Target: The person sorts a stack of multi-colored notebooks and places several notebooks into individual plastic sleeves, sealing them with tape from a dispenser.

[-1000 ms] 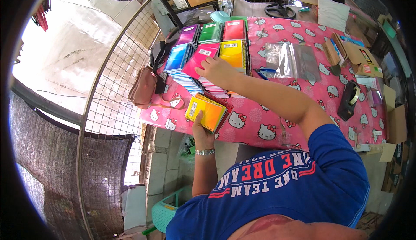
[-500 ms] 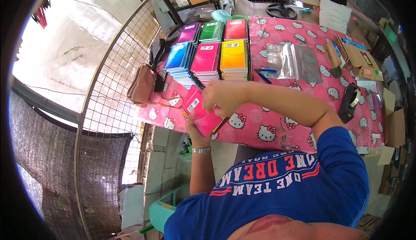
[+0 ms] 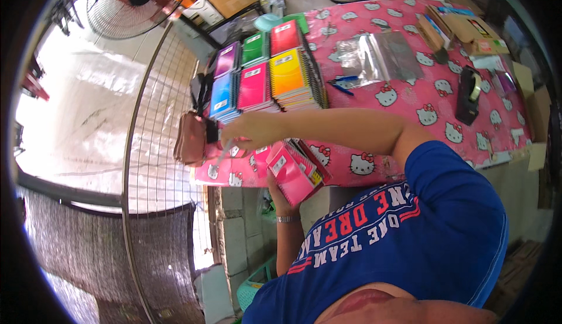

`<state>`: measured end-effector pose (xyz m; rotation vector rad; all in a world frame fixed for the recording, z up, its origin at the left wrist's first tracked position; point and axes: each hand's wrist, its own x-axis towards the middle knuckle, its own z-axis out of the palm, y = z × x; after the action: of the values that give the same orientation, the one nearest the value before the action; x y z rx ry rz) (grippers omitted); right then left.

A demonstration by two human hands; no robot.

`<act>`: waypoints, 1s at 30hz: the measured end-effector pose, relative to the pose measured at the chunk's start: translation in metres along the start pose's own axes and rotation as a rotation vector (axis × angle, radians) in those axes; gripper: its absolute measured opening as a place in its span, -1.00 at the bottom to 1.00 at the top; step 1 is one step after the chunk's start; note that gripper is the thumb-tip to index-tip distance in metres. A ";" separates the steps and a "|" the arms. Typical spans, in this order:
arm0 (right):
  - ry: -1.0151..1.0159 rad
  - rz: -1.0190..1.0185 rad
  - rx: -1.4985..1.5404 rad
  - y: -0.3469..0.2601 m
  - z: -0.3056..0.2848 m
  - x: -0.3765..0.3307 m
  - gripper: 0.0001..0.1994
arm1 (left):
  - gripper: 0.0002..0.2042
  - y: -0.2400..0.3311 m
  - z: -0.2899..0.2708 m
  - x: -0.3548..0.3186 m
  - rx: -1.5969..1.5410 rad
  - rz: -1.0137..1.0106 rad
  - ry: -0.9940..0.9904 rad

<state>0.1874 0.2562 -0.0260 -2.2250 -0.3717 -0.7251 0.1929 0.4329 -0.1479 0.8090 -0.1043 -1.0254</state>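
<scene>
Presently: left hand (image 3: 276,190) clasped on fanned notebooks (image 3: 294,179) at near edge of bench (image 3: 404,98) | right hand (image 3: 249,129) blurred, grip unclear, between bag (image 3: 190,139) and notebooks | stacks (image 3: 254,84) beyond.

Six notebook stacks (image 3: 253,85) fill the counter's (image 3: 405,103) back left part, three before three, a bowl (image 3: 266,21) behind. A pouch (image 3: 191,138) sits at the left edge. Rightward come pens (image 3: 343,89), plastic sleeves (image 3: 377,59), then a tape dispenser (image 3: 467,97), an opened carton (image 3: 477,28) behind it. Held notebooks (image 3: 294,179) overhang the front edge.
</scene>
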 end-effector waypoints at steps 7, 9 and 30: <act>-0.299 -0.092 -0.187 0.005 -0.044 -0.138 -0.72 | -0.20 -0.039 -0.009 0.009 -0.015 -0.300 -0.248; 0.224 -0.026 -0.605 0.007 -0.054 -0.175 -0.61 | -0.34 -0.048 0.001 0.015 0.388 -0.462 -0.406; 0.764 0.744 0.220 -0.010 0.000 -0.381 -0.03 | -0.10 -0.187 0.083 0.064 0.839 -0.020 -0.760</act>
<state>-0.1212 0.2482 -0.2503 -1.5358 0.6835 -0.9647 0.0570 0.2875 -0.2273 1.1169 -1.2398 -1.2736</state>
